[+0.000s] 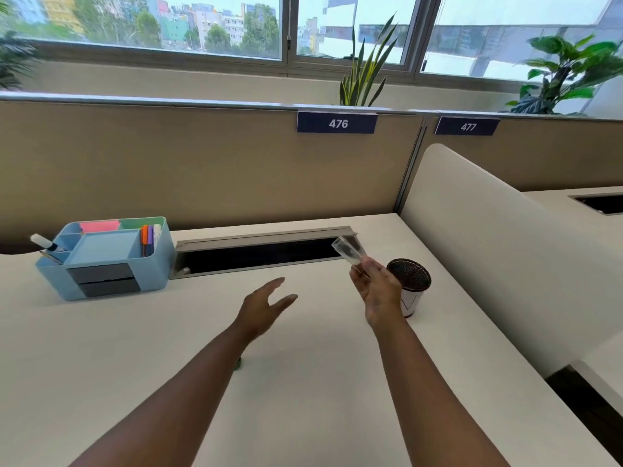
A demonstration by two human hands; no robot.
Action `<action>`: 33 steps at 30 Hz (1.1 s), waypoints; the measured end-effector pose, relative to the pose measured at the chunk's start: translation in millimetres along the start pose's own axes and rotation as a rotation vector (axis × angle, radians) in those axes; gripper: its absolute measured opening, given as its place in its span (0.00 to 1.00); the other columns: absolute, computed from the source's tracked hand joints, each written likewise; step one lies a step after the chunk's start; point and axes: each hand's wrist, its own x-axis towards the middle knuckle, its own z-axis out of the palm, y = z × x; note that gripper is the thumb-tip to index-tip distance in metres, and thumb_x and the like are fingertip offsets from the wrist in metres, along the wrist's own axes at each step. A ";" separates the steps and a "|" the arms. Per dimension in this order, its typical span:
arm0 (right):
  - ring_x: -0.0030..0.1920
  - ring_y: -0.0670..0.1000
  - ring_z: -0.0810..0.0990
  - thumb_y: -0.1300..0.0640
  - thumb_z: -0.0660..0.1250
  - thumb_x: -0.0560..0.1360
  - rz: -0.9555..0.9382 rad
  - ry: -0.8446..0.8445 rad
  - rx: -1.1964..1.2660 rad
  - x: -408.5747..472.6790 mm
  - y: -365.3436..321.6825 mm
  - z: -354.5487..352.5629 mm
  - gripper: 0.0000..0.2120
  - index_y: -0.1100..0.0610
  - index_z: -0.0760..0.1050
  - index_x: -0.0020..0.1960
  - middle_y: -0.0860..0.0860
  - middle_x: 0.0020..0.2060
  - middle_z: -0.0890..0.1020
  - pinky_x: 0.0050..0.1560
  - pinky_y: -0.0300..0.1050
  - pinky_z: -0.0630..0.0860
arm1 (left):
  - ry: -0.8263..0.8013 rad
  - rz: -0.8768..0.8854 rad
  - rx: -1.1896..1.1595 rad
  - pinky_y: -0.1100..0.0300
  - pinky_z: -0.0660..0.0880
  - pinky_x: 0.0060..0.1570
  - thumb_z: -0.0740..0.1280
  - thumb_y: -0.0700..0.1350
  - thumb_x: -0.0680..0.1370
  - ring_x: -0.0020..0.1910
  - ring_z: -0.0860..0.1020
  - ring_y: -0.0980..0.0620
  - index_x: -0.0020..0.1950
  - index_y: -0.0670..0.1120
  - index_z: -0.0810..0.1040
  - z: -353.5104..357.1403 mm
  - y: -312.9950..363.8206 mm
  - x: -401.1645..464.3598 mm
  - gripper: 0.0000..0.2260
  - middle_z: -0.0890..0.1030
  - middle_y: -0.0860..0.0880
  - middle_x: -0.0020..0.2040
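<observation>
Grips a long clear plastic stick (349, 251) in the right hand (379, 293), tip pointing away, just beside the round black mesh cup (409, 279), left hand (263, 308) spread empty.

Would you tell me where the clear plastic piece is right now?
Right of centre in the head view: the right hand pinches the clear plastic piece, just left of the mesh cup.

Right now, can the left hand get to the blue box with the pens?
Probably yes. The left hand is open and holds nothing, and only bare desk lies between it and the blue box.
</observation>
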 end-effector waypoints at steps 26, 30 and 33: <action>0.59 0.57 0.73 0.55 0.72 0.68 -0.210 -0.894 -1.853 -72.8 175.7 40.7 0.22 0.51 0.74 0.61 0.57 0.58 0.73 0.58 0.45 0.71 | 0.374 -0.111 -0.355 0.54 0.71 0.47 0.70 0.45 0.73 0.52 0.74 0.48 0.58 0.43 0.76 -113.3 -47.9 -39.0 0.15 0.80 0.39 0.57; 0.56 0.56 0.75 0.61 0.68 0.70 -0.344 -0.809 -1.777 -73.0 184.1 45.0 0.13 0.55 0.78 0.55 0.58 0.56 0.77 0.52 0.42 0.72 | 0.355 -0.121 -0.325 0.56 0.70 0.46 0.70 0.45 0.72 0.50 0.74 0.48 0.57 0.44 0.76 -117.3 -61.6 -40.4 0.14 0.80 0.40 0.56; 0.52 0.57 0.79 0.62 0.70 0.69 -0.297 -0.595 -1.424 -72.9 175.4 58.8 0.12 0.59 0.77 0.52 0.58 0.52 0.81 0.50 0.44 0.75 | 0.324 -0.126 -0.289 0.56 0.72 0.47 0.70 0.46 0.72 0.51 0.75 0.47 0.57 0.44 0.76 -119.5 -68.8 -40.8 0.15 0.80 0.41 0.56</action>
